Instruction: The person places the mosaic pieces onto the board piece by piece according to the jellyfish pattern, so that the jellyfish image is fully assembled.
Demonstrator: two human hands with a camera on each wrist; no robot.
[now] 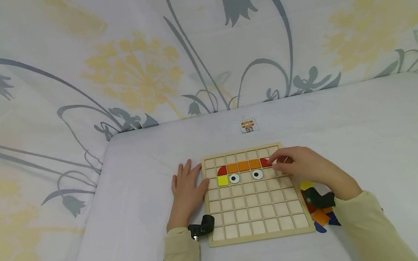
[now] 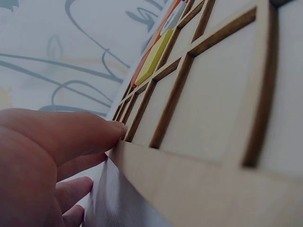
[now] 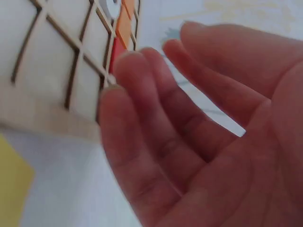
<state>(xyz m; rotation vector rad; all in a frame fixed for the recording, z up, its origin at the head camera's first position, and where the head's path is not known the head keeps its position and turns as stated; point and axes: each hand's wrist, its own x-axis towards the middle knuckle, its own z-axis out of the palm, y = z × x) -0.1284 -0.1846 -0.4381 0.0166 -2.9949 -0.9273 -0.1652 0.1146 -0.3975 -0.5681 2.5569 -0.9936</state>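
Note:
A wooden grid board (image 1: 262, 236) lies flat on the white-covered table. In its upper cells sit a red rounded tile (image 1: 222, 171), a row of orange tiles (image 1: 243, 166), a second red tile (image 1: 264, 162), a yellow square tile (image 1: 223, 180) and two eye tiles (image 1: 257, 174). My left hand (image 1: 188, 193) rests at the board's left side, fingers spread, the thumb against the frame. Over the upper right cells, my right hand (image 1: 309, 165) has its fingertips at the second red tile. In the right wrist view, its fingers (image 3: 137, 85) bend loosely with nothing visible between them.
Loose coloured tiles (image 1: 320, 217) lie in a pile along the board's right edge, partly under the right wrist. Behind the board is a small picture card (image 1: 248, 125). A flower-patterned cloth (image 1: 203, 44) hangs at the back.

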